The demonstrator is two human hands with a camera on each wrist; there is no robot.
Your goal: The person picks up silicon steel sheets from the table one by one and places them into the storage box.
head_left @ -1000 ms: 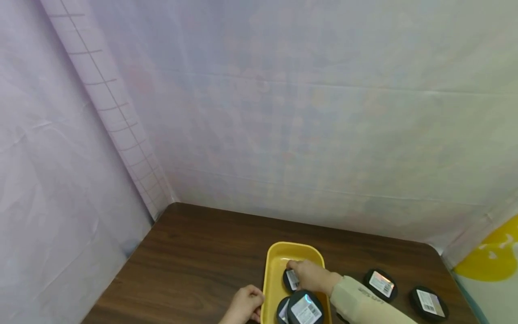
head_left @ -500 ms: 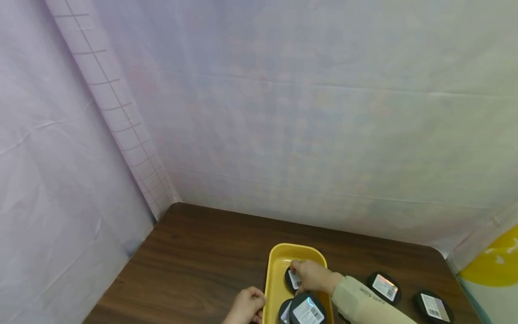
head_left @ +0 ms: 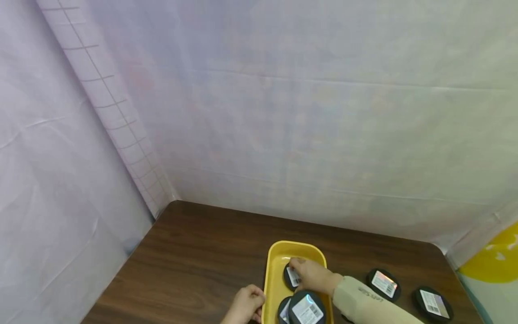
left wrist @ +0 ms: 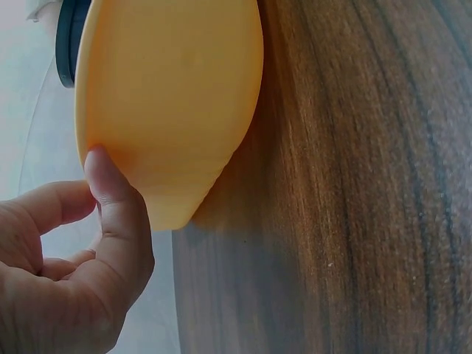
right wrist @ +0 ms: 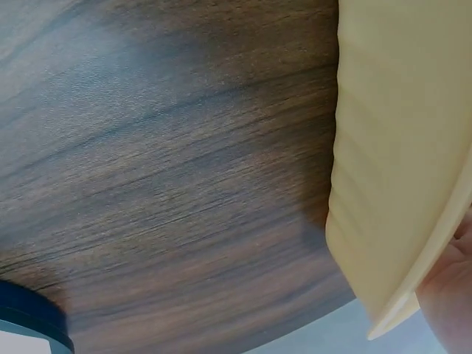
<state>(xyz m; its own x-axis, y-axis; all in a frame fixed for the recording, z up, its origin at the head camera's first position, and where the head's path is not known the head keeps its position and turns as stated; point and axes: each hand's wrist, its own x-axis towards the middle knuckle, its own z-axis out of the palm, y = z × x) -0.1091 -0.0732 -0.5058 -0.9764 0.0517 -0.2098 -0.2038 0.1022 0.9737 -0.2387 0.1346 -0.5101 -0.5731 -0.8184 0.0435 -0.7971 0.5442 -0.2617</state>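
Note:
A yellow tray (head_left: 274, 292) stands on the table at the bottom of the head view. My left hand (head_left: 244, 304) pinches its left rim between thumb and fingers, which the left wrist view shows against the tray's side (left wrist: 177, 88). My right hand (head_left: 313, 274) reaches over the right rim and grips a small black round container (head_left: 290, 280) with a white label, low inside the tray. Nearer the front, a larger black round container (head_left: 307, 310) overlaps another labelled one (head_left: 283, 312). In the right wrist view the tray wall hides most of my right hand (right wrist: 450, 287).
Two black round containers, one (head_left: 383, 284) closer to the tray and another (head_left: 433, 305) farther right, lie label up on the dark wooden table (head_left: 194, 265). Pale curtains hang along the back and left. A yellow patterned shape (head_left: 493, 256) shows at the far right.

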